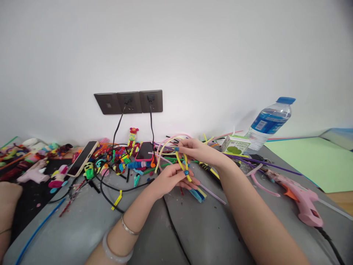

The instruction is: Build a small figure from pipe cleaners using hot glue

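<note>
A yellow pipe cleaner (179, 161), bent into a narrow loop, runs between my two hands above the table. My left hand (172, 179) pinches its lower end between thumb and fingers. Its upper end is in the closed fingertips of my right hand (194, 150). Behind and below the hands lie loose pipe cleaners, among them a pale pink one (213, 194) and a blue bundle (197, 195). A yellow-and-black tool (209, 170) lies partly hidden behind my right wrist.
A pink glue gun (306, 202) lies at right, near a water bottle (268, 123) and a small green-and-white box (235, 145). Phones (84, 158), black cables (172, 224) and small pipe-cleaner figures (58, 177) crowd the left. Another person's arm (9, 206) shows at the left edge.
</note>
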{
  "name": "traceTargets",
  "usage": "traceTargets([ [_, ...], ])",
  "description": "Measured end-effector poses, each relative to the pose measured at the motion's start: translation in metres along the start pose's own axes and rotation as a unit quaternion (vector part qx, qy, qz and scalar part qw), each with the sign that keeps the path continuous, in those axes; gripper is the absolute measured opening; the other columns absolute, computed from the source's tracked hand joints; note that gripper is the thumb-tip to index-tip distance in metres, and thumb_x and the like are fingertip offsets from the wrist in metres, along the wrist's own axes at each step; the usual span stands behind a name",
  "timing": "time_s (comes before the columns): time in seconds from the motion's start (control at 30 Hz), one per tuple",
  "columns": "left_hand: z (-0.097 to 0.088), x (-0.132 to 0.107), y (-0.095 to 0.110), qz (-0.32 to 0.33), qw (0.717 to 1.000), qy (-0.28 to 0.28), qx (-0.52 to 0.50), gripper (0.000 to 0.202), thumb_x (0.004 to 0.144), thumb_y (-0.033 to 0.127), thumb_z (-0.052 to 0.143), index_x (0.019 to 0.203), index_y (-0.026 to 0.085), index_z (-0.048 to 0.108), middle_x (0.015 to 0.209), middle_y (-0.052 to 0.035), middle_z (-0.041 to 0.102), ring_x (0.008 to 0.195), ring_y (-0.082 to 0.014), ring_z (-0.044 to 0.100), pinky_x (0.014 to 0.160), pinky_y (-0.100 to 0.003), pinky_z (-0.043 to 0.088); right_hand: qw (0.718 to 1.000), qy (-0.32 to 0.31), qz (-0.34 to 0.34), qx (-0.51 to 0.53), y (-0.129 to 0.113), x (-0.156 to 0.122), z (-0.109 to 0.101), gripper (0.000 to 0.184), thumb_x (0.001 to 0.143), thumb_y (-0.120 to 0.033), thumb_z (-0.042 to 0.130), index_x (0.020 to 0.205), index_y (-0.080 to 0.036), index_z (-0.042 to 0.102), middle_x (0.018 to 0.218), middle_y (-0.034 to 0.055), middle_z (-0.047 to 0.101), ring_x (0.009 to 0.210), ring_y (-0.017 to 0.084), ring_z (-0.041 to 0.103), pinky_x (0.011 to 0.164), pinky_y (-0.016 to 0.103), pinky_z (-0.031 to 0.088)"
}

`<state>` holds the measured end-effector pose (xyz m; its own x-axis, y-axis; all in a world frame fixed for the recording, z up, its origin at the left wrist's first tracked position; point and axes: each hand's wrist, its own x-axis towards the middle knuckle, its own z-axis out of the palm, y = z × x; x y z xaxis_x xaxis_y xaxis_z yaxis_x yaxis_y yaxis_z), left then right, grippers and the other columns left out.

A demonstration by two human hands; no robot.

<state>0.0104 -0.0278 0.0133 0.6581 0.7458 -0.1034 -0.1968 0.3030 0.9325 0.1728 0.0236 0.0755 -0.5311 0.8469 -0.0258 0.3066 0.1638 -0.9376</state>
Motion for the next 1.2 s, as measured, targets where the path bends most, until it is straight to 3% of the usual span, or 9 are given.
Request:
traceTargets([
  [0.1,0.001,0.001,0.000,0.022,0.999,0.027,-0.017,0.036,0.079,0.047,0.070,0.089,0.014,0.061,0.075,-0.0042,0.065,0.064,-0.0131,0.062,0.068,-0.029,0.053,0.995,-0.016,-0.002,0.098,0.007,0.003,0.002,0.034,0.086,-0.048,0.060,0.075,-0.016,0.059,0.066,-0.0020,0.058,0.055,0.009,0.049,0.053,0.022,0.039],
  [0.2,0.000,0.003,-0.001,0.036,0.998,0.045,-0.038,0.031,0.081,0.044,0.068,0.089,0.015,0.060,0.070,0.0007,0.057,0.059,-0.0096,0.055,0.064,-0.027,0.052,0.968,-0.058,-0.008,0.243,0.015,0.006,0.002,0.032,0.081,-0.047,0.068,0.091,-0.017,0.062,0.084,0.0023,0.067,0.065,0.010,0.058,0.060,0.022,0.047],
  [0.3,-0.002,0.002,-0.001,0.035,0.997,0.041,-0.050,0.027,0.085,0.042,0.064,0.090,0.016,0.057,0.069,0.0017,0.055,0.057,-0.0087,0.053,0.066,-0.028,0.052,0.946,-0.104,-0.011,0.306,0.023,0.006,-0.001,0.035,0.077,-0.043,0.075,0.096,-0.017,0.061,0.099,0.0076,0.072,0.072,0.012,0.065,0.064,0.023,0.051],
  [0.5,-0.003,-0.002,0.001,-0.006,0.999,-0.037,-0.031,0.031,0.087,0.044,0.061,0.096,0.014,0.058,0.068,-0.0009,0.058,0.057,-0.0112,0.057,0.063,-0.027,0.048,0.939,-0.115,0.000,0.324,0.032,0.007,-0.010,0.028,0.074,-0.031,0.080,0.087,-0.016,0.060,0.086,0.0042,0.075,0.073,0.010,0.069,0.065,0.018,0.052],
  [0.67,-0.004,-0.002,0.000,0.014,0.998,-0.051,-0.020,0.031,0.090,0.042,0.058,0.100,0.012,0.063,0.071,-0.0049,0.062,0.065,-0.0131,0.059,0.060,-0.024,0.045,0.936,-0.101,0.014,0.338,0.029,0.005,-0.015,0.032,0.072,-0.025,0.083,0.095,-0.018,0.062,0.077,0.0003,0.073,0.074,0.011,0.071,0.068,0.019,0.056],
  [0.8,-0.005,-0.002,-0.001,0.014,0.999,-0.047,-0.011,0.031,0.091,0.040,0.057,0.102,0.012,0.065,0.072,-0.0060,0.063,0.064,-0.0127,0.057,0.060,-0.025,0.045,0.940,-0.093,0.025,0.328,0.033,0.002,-0.022,0.028,0.072,-0.026,0.083,0.091,-0.016,0.066,0.081,0.0031,0.075,0.075,0.012,0.073,0.068,0.019,0.057],
  [1.0,-0.008,0.001,-0.001,0.033,0.999,-0.003,-0.007,0.034,0.089,0.043,0.059,0.101,0.012,0.066,0.072,-0.0066,0.065,0.061,-0.0116,0.057,0.058,-0.023,0.043,0.959,-0.019,0.030,0.283,0.034,-0.003,-0.032,0.030,0.068,-0.036,0.084,0.083,-0.015,0.068,0.088,0.0076,0.077,0.080,0.015,0.073,0.066,0.019,0.057],
  [1.1,-0.007,0.003,-0.001,0.035,0.999,0.042,0.001,0.034,0.086,0.042,0.063,0.101,0.012,0.066,0.071,-0.0054,0.064,0.062,-0.0117,0.057,0.056,-0.022,0.042,0.980,0.046,0.055,0.184,0.021,-0.012,-0.036,0.034,0.071,-0.039,0.080,0.093,-0.014,0.071,0.094,0.0099,0.076,0.081,0.015,0.071,0.068,0.021,0.056],
  [1.2,-0.006,0.004,0.000,0.042,0.996,0.082,0.003,0.041,0.084,0.042,0.065,0.112,0.011,0.062,0.071,-0.0048,0.065,0.065,-0.0130,0.059,0.060,-0.023,0.044,0.989,0.109,0.103,-0.010,0.012,-0.026,-0.046,0.033,0.078,-0.044,0.070,0.094,-0.015,0.070,0.087,0.0077,0.075,0.072,0.014,0.067,0.058,0.022,0.050],
])
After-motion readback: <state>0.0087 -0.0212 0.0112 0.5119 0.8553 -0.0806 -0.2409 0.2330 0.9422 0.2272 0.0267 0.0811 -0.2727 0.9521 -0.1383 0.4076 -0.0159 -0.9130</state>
